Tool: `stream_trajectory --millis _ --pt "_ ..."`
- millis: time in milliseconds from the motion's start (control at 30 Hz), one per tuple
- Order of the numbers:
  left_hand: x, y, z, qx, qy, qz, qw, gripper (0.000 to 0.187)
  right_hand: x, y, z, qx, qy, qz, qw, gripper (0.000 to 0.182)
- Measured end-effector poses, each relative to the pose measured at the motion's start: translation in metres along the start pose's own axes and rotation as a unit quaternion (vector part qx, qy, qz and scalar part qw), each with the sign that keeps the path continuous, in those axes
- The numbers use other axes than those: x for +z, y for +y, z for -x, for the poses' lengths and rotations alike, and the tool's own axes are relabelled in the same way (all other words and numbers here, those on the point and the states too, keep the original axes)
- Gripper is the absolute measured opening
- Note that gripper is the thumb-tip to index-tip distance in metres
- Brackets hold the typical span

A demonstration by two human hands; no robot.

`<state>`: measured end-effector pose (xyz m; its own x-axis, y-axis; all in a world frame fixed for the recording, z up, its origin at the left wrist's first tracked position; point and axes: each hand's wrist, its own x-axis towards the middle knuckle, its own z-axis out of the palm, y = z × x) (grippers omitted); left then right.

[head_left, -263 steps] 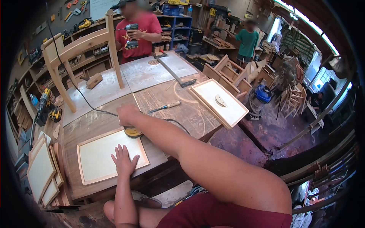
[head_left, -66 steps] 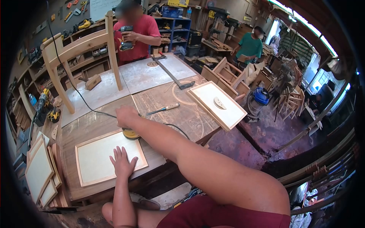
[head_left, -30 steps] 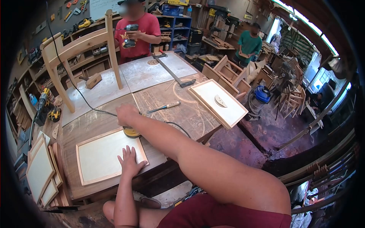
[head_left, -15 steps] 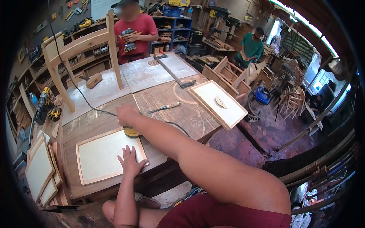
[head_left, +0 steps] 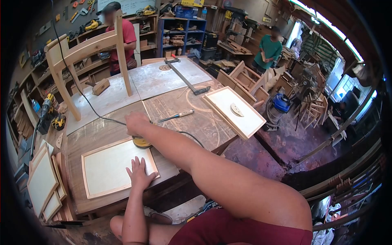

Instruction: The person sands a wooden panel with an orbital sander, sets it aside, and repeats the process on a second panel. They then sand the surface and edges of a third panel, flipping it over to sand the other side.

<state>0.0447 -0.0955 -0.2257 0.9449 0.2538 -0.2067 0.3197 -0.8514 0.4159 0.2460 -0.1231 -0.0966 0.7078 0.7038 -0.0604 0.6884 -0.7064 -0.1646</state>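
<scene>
My right hand [head_left: 136,122] is wrapped over the top of a yellow-and-black electric sander [head_left: 141,143], which sits at the upper right corner of a framed wooden panel [head_left: 107,169]. Much of the sander is hidden under the hand. The panel has a pale face and a raised light-wood border, and lies on the workbench [head_left: 171,163]. Spread fingers of my left hand [head_left: 141,173] rest flat on the panel near its right side. A chisel [head_left: 176,116] with a wooden handle lies beyond the sander.
A wooden chair frame [head_left: 87,47], a wooden hand plane [head_left: 101,86] and a bar clamp [head_left: 183,77] are on the bench. Stacked panels [head_left: 234,110] overhang its right edge; more panels [head_left: 43,179] lean at left. A black cord [head_left: 81,92] crosses the bench. Two co-workers stand beyond.
The co-worker in red has turned and stepped left behind the chair frame, and the power tool they held no longer shows. The co-worker in green has shifted slightly. My hands look unmoved.
</scene>
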Motion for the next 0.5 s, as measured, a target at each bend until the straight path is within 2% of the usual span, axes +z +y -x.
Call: stream_trajectory --millis 233,500 --pt "0.005 -0.004 -0.002 0.002 0.009 -0.001 1.0 0.108 -0.001 -0.001 0.002 0.0 0.006 0.005 1.0 0.05" --pt "-0.006 -0.002 0.0 0.016 -0.029 -0.001 0.999 0.116 0.0 0.0 0.002 0.004 0.004 -0.004 1.0 0.05"
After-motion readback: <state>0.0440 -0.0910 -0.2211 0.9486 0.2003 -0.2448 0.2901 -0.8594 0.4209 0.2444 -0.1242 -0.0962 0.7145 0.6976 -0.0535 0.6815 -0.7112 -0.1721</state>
